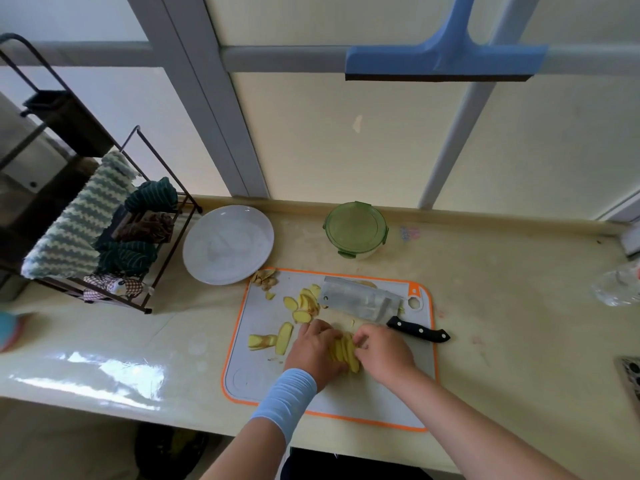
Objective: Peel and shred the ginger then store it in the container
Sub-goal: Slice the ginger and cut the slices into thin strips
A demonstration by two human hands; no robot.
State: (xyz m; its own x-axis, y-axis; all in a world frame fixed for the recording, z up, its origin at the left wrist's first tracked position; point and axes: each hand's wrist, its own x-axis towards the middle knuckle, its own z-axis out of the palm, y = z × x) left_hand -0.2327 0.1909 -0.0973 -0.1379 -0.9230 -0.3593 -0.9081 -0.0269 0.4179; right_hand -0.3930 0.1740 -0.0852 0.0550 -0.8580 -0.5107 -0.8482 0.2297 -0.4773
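Hands meet on one orange-edged cutting board (249,375) on the bench (138,341): left hand (317,348) and right hand (384,351), fingers (362,337) curled round one stack of ginger slices (344,353). Beyond lie loose slices (304,304), one cleaver (363,303), one peel heap (265,278), then one white plate (227,244) and one lidded green container (355,228).

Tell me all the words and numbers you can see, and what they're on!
No words or numbers can be read here.
Mark on the counter beside the container: pink and blue, too blurred to read.
Round stamp in the near left corner of the board: too faint to read.
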